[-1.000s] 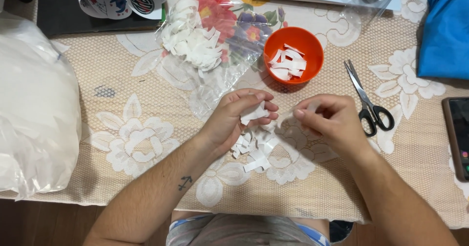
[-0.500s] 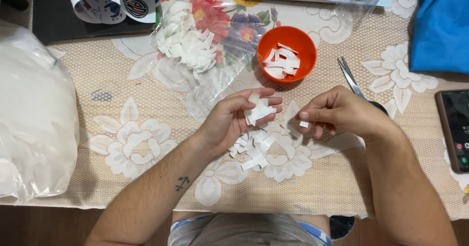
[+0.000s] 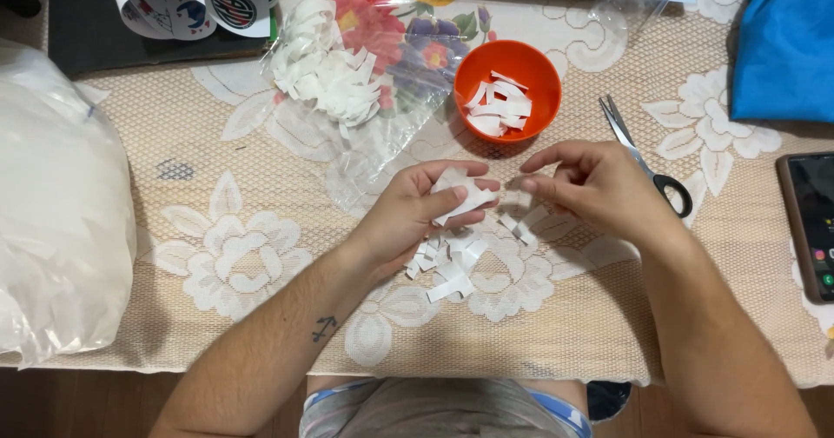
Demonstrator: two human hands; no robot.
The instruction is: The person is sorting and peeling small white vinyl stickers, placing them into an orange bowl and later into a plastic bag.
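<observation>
L hand point(image 3: 417, 216) pinches a few white paper strips point(image 3: 460, 190) between thumb and fingers, just above the loose pile point(image 3: 447, 260) on the counter point(image 3: 261, 316). R hand point(image 3: 599, 190) half-curled, fingertips by the strips, holding nothing visible. Strips look v. light, floppy, easily creased; best taken by the ends w/ a light pinch.

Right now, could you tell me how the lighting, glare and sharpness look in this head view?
Head view: even, soft light, with only faint shadows under the left hand and right hand; glare streaks on the clear plastic bag; the white paper strips and orange bowl look sharp, with no evident motion blur.
</observation>
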